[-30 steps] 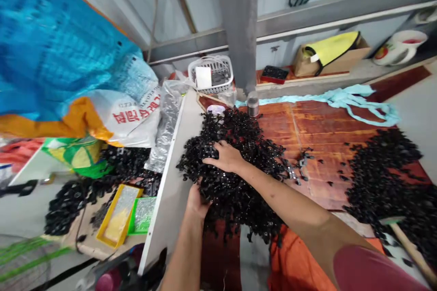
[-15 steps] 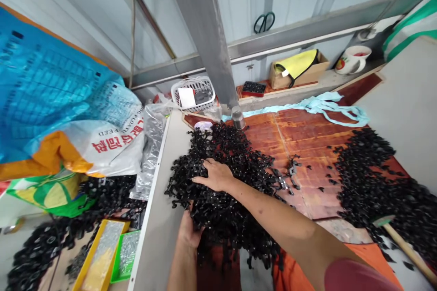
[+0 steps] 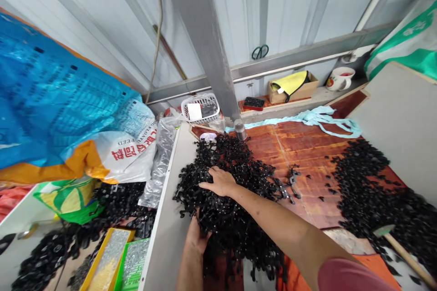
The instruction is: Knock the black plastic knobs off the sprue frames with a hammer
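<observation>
A large tangled heap of small black plastic parts (image 3: 239,218) lies before me, spilling over the near table edge. My right hand (image 3: 220,183) rests on its upper left side, fingers bent into the parts and thumb stretched out. Low on the left side of the heap, my left hand (image 3: 197,235) cups the parts from beneath; most of its fingers are hidden. Both hands grip the same clump of parts. A few loose black pieces (image 3: 293,182) lie to the right of the heap.
A grey board (image 3: 160,236) borders the heap on the left. Beyond it stand a yellow tray (image 3: 87,277) and a green tray (image 3: 118,277). Another black pile (image 3: 368,191) and a hammer (image 3: 406,250) lie right. A metal tin (image 3: 240,129) and white basket (image 3: 201,120) stand behind.
The view has tilted up and swung slightly left, so things sit lower and mostly further right on the left side. Both hands keep nearly the same place on the heap.
</observation>
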Available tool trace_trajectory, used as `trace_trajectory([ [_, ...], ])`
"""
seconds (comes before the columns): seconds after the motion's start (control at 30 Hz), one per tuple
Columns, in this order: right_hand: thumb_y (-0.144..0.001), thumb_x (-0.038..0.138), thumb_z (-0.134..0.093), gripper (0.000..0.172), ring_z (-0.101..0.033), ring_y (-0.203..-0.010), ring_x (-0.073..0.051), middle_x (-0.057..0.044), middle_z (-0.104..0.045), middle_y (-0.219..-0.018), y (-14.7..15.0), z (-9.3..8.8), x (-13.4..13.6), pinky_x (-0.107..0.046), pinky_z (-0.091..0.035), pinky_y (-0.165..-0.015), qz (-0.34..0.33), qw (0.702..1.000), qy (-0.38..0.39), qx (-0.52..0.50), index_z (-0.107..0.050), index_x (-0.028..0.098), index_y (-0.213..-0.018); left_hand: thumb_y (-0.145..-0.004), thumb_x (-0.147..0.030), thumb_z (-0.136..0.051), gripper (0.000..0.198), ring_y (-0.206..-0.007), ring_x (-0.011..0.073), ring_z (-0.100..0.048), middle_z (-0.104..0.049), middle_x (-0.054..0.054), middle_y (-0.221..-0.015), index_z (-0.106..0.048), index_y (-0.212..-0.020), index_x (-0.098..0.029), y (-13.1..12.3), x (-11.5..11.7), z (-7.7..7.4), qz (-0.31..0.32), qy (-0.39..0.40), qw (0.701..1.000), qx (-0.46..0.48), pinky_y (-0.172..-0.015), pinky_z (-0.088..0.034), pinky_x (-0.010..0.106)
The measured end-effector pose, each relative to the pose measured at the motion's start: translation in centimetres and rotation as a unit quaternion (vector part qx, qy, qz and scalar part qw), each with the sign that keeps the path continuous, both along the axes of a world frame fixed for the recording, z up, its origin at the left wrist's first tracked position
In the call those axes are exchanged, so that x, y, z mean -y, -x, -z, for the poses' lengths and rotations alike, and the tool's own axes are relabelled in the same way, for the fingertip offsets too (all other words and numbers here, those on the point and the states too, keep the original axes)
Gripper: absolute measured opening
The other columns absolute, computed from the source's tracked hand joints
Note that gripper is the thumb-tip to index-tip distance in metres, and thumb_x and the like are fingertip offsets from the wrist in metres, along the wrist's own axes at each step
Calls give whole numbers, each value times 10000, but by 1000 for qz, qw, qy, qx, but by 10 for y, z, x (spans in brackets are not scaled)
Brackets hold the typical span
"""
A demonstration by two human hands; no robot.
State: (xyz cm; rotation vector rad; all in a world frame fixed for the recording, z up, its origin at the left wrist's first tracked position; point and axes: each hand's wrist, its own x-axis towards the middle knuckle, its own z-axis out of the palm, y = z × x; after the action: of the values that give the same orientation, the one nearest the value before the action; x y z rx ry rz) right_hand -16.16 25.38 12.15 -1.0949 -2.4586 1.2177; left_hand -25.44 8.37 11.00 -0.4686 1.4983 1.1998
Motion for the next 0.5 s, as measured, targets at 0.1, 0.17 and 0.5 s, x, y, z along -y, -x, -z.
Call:
trace_trajectory([
  [0.1, -859, 788, -503, 806, -592, -1238, -336, -133, -562, -1412, 0, -1, -1, -472, -481, -1006, -2, 1000, 7, -4, -527, 232, -1442, -913, -434, -623, 346, -962, 255, -746, -795, 72, -964, -689, -1175, -218, 0, 0, 2, -4, 3, 1000, 6, -830, -597, 358],
  [0.17, -859, 771, -527, 788, -591, -1240, -326, -126, -566, -1407, 0, -1, -3, -459, -471, -1019, -2, 1000, 14, -10, -530, 241, -1441, -911, -438, -628, 328, -946, 249, -749, -795, 76, -964, -694, -1133, -204, 0, -2, 1, -3, 3, 1000, 9, -817, -599, 350],
  [0.5, -903, 594, -613, 449, -643, -1123, -217, -30, -656, -1245, -22, -39, -13, -331, -479, -994, 25, 992, 43, -117, -695, 287, -1221, -865, -447, -673, 373, -975, 273, -750, -797, 89, -997, -710, -1146, -204, -8, -23, -58, 25, -42, 999, -13, -837, -604, 385],
])
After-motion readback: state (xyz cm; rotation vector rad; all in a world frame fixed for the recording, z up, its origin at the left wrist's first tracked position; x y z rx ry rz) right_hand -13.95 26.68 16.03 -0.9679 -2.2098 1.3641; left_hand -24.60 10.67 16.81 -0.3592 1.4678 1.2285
